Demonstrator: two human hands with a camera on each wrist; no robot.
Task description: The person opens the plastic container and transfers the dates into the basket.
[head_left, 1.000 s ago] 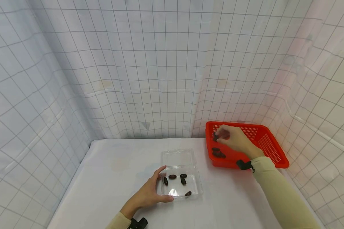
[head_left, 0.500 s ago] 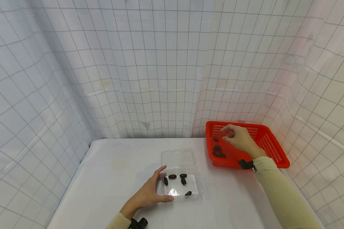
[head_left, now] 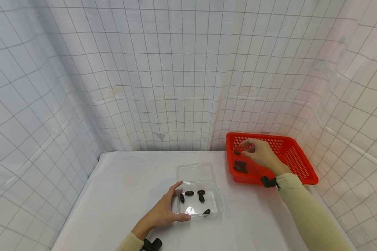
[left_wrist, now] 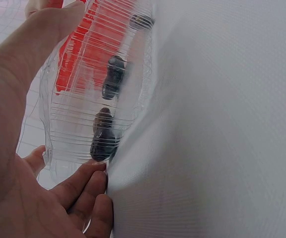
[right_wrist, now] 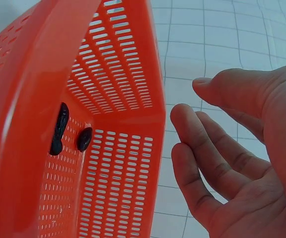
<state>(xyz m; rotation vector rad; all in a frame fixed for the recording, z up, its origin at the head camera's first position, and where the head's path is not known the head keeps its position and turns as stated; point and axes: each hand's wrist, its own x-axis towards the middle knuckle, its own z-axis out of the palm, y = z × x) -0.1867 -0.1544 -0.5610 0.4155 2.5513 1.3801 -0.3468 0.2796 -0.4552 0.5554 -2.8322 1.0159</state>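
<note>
A clear plastic clamshell box [head_left: 213,205] lies with its lid folded back, and several dark oval dates, by their look, lie in it, one date [head_left: 206,211] near the front. Thumb and fingers of my left hand [head_left: 163,211] span the box's left end and hold it; the left wrist view shows the dates [left_wrist: 103,134] through its ribbed wall. Above the red basket [head_left: 273,180] hovers my right hand [head_left: 264,156], thumb and fingertips apart with nothing between them. A single date [head_left: 236,152] lies left of those fingertips, and several clustered dates [head_left: 240,166] lie nearer in the basket.
The red slotted basket stands at the table's back right, to the right of the box. Gridded white curtains [head_left: 176,87] enclose the white table [head_left: 122,195] at the back and both sides.
A second ago my right fingertips were at the single date; they have come off it and moved right, leaving it in the basket. My left hand and the box have stayed put.
</note>
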